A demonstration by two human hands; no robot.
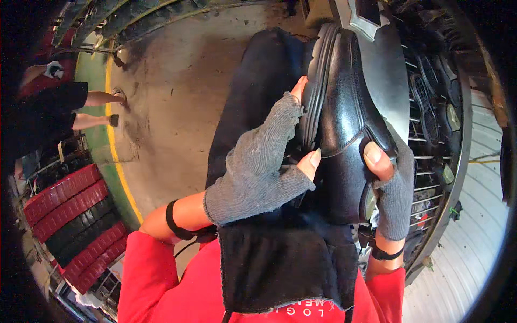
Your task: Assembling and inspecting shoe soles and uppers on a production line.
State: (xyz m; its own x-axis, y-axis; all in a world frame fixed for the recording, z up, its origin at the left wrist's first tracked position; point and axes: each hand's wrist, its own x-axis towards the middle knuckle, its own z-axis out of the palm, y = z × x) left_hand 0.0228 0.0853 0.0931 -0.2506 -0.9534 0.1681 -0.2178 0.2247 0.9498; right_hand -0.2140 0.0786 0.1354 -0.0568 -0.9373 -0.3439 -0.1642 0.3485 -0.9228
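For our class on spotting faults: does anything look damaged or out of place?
The black apron has a ragged edge with pale threads over the red shirt; the black leather shoe shows no clear damage.

Moderate light fell on the grip, where whitish glare streaked the black shoe [342, 116] and its surface detail looked fairly crisp. Right of the grip, a pale ribbed surface [463, 237] shone brightest, with a cool sheen. Left of the grip, the floor [177, 81] was dull and brownish, and a person's dark clothes [51, 107] sank into shadow. Far out from the grip, straight edges bowed toward a black circular border.
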